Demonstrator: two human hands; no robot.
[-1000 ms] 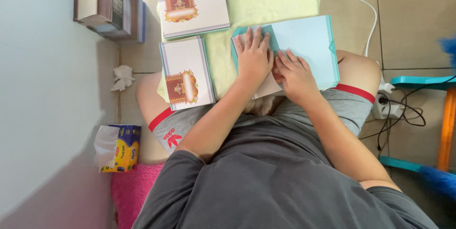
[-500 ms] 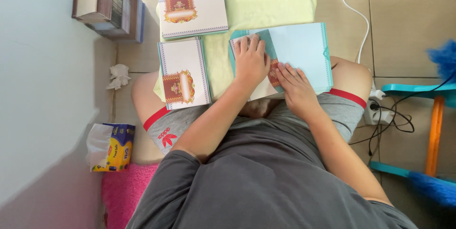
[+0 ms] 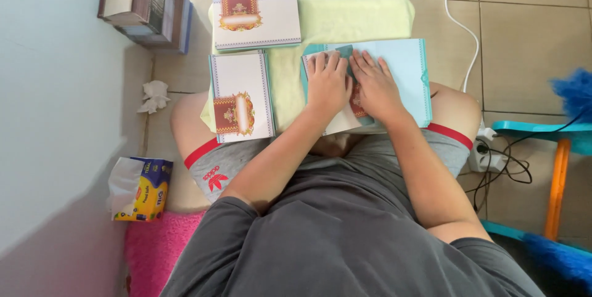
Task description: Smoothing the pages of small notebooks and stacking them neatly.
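Seen from the head camera, a seated person presses both hands flat on a light blue card point(image 3: 404, 81) that lies across the lap, on top of a pale yellow-green cloth point(image 3: 345, 23) spread over the knees. The left hand point(image 3: 328, 84) lies palm down with fingers spread narrowly, its fingertips at the card's upper left edge; it grips nothing and only bears down on the paper. The right hand point(image 3: 374, 86) lies just beside it, touching it at the thumbs, also flat with fingers close together, covering a folded flap of the card where a darker teal strip and a red-and-gold printed patch show between the hands. To the left of the hands, a stack of white cards with ornate red-and-gold emblems point(image 3: 240, 97) rests on the person's left thigh, and a second such stack point(image 3: 256, 21) lies beyond it at the far edge of the cloth. On the tiled floor near the wall stands a pile of boxes point(image 3: 145, 4), with a crumpled tissue point(image 3: 153, 97) and a yellow-and-blue tissue pack point(image 3: 140, 189) beside the left leg. A white cable point(image 3: 459, 23) runs to a power strip point(image 3: 484, 152) on the right, near a teal and orange stool point(image 3: 555, 155).
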